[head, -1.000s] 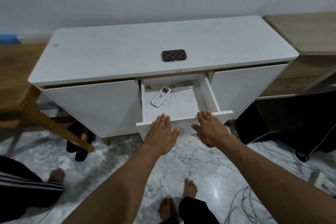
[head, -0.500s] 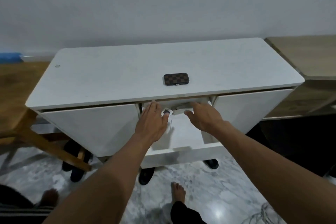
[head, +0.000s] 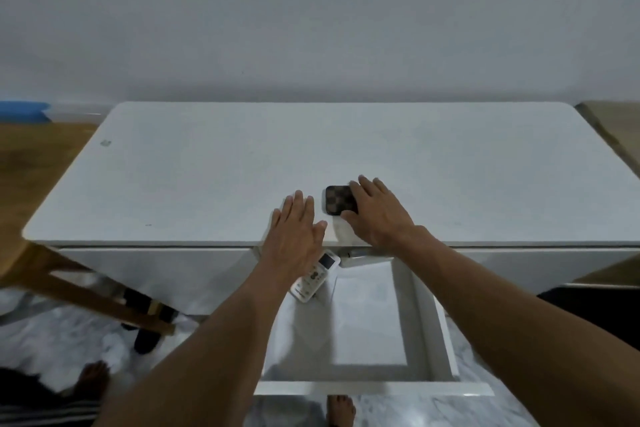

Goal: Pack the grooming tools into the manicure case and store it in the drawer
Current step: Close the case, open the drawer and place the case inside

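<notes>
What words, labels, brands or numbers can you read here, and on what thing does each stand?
None is readable.
Remote control: dark print near its lower end, too blurred to read.
Cabinet top: small mark near the left corner, too small to read.
Case: checked pattern only, no text.

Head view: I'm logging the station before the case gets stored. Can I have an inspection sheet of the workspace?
Surface: white cabinet top, holding only the case.
Job's things: checkered manicure case, closed and flat near the front edge; drawer pulled open below it.
Clutter: white remote control at the drawer's back left.
Hands: right hand grips the case, fingers over its right end, thumb at the near edge; left hand open beside the case, not touching it.
Cables: nothing seen.
Surroundings: grey wall, wooden leg at left, marble floor, a bare foot below the drawer.
</notes>
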